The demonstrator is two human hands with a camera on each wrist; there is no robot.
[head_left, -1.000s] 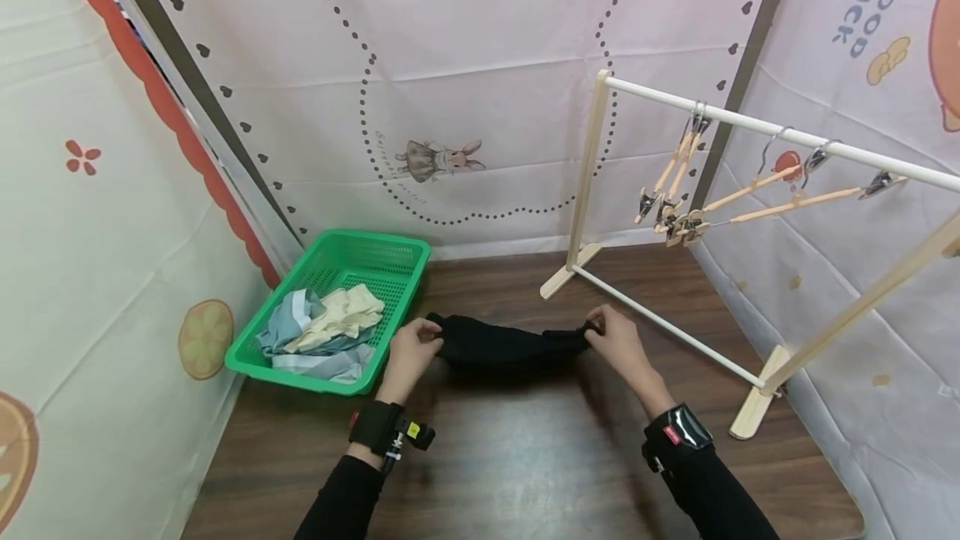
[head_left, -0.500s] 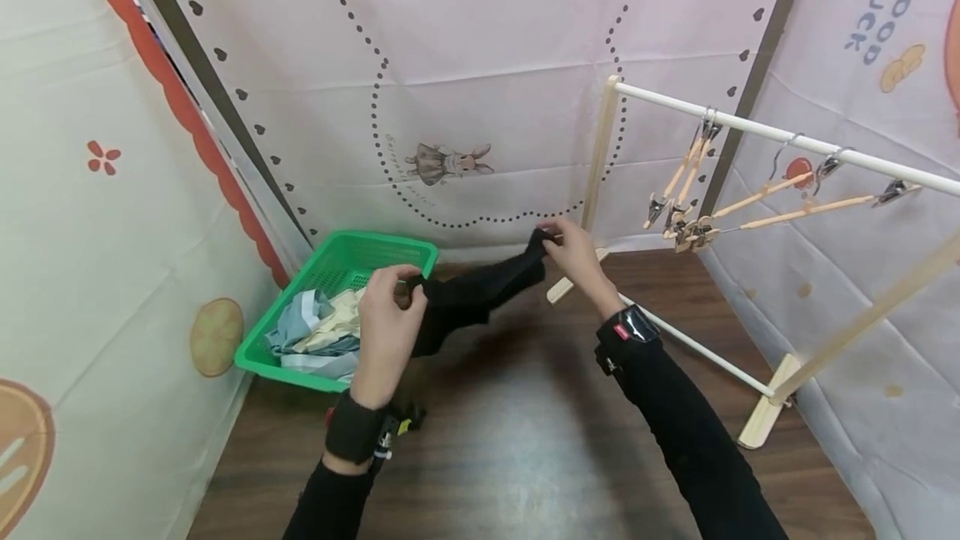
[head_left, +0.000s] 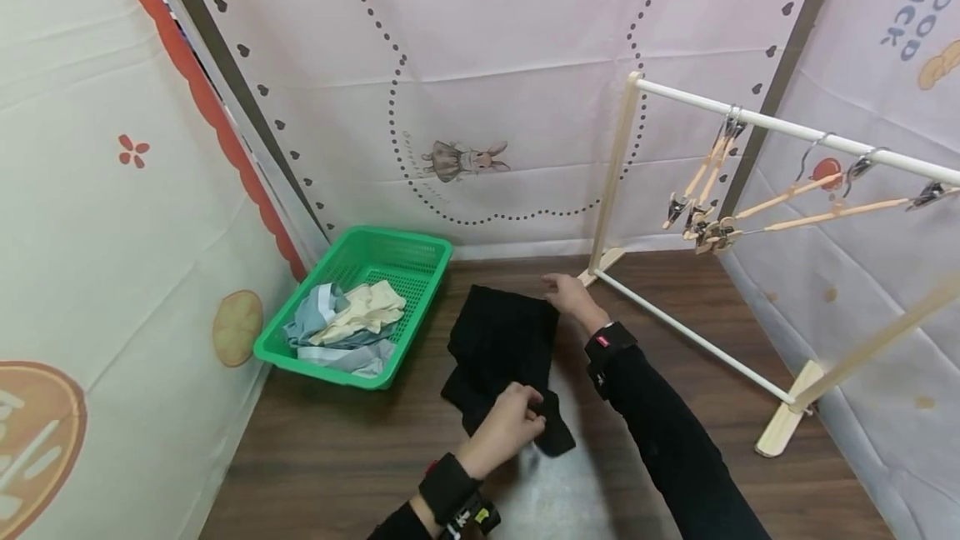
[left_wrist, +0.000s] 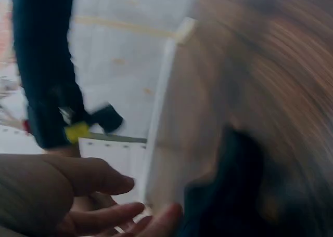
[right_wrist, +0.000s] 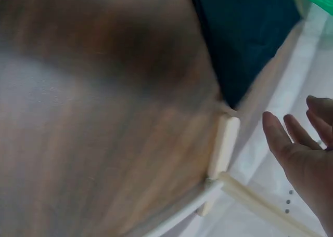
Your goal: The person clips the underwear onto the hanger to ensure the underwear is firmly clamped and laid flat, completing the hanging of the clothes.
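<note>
Left hand (head_left: 506,427): fingers curled and pinching the near edge of a black garment (head_left: 501,348), close to its lower corner. In the blurred left wrist view the fingers (left_wrist: 112,216) look loosely extended beside the dark cloth, so the pinch is read from the head view.

Right hand (head_left: 567,297): fingers straight, resting flat on the far right corner of the garment; it clasps nothing. The right wrist view shows the open fingers (right_wrist: 291,143) spread above the rack foot.

Black garment: lies spread on the dark wooden floor (head_left: 675,457), between the two hands, partly folded over itself at the near end (the kind of clothing cannot be told).

Green plastic basket (head_left: 420,250): just left of the garment, on the floor against the wall; holds crumpled cloth in pale blue and cream (head_left: 347,323).

Wooden clothes rack (head_left: 622,165): right of the garment, its upright foot near the right hand; white top rail carries wooden clip hangers (head_left: 708,223), none bearing clothes.

Printed fabric backdrop (head_left: 465,161): pale, with a dotted line and a small rabbit figure, behind basket and rack.
</note>
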